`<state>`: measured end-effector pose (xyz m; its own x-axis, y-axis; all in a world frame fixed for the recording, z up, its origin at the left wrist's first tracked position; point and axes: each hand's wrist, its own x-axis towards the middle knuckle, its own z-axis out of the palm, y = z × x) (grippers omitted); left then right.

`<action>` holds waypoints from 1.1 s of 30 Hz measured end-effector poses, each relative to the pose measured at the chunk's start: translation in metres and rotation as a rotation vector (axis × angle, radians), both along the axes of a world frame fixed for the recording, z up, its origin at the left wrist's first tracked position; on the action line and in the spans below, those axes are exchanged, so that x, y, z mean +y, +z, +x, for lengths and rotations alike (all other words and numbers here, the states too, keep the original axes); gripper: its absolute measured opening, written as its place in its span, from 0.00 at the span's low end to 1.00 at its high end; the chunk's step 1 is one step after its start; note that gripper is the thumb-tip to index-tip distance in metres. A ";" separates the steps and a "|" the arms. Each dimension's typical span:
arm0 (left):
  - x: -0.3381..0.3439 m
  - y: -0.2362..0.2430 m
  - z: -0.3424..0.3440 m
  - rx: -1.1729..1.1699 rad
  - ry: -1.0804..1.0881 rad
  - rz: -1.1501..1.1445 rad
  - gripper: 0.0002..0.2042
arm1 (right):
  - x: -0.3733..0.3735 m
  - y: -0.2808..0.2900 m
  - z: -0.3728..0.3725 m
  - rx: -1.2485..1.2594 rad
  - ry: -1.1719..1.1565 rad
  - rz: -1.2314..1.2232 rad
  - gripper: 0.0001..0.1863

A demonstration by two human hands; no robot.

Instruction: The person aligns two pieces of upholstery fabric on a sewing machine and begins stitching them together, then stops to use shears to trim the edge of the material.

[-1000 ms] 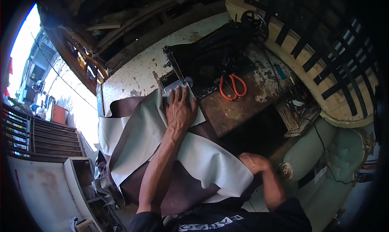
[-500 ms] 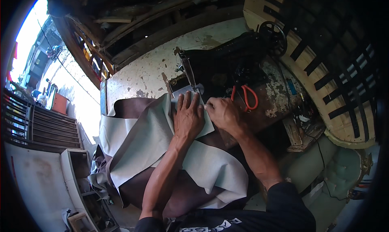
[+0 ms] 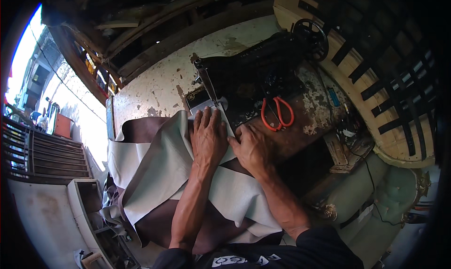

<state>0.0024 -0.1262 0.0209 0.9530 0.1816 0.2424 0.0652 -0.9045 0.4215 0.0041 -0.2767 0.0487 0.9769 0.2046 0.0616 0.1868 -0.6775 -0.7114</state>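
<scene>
My left hand lies flat with its fingers stretched forward, pressing a piece of upholstery material just in front of the needle of a black sewing machine. The material is dark brown on one face and pale grey on the other, and it hangs in large folds over the near side of the table. Curled at the right edge of this piece is my right hand, its thumb and bent fingers closed on the edge. Scissors with red-orange handles rest on the machine table, to the right of the hands.
The worn, paint-chipped tabletop stretches to the far left. A handwheel sits at the machine's right end. At the right stands a wooden frame with black webbing, near a green tufted seat. A shelf cabinet stands lower left.
My right hand has drawn back slightly toward me along the material's edge. My left hand stays flat on the material by the needle. The whole view has shifted a little.
</scene>
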 end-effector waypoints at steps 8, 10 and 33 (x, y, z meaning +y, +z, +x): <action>-0.002 0.008 0.001 -0.043 -0.016 -0.018 0.22 | 0.007 -0.004 0.010 -0.016 -0.020 -0.003 0.10; 0.000 0.009 0.002 -0.058 -0.020 -0.064 0.22 | 0.008 -0.006 0.012 -0.008 -0.036 0.002 0.10; -0.012 0.031 -0.007 0.171 0.019 0.090 0.26 | 0.003 -0.017 0.012 -0.100 -0.037 0.059 0.09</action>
<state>-0.0049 -0.1378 0.0517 0.9784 0.1844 0.0937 0.1457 -0.9359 0.3206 0.0164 -0.2733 0.0321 0.9720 0.1620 0.1702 0.2348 -0.6424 -0.7295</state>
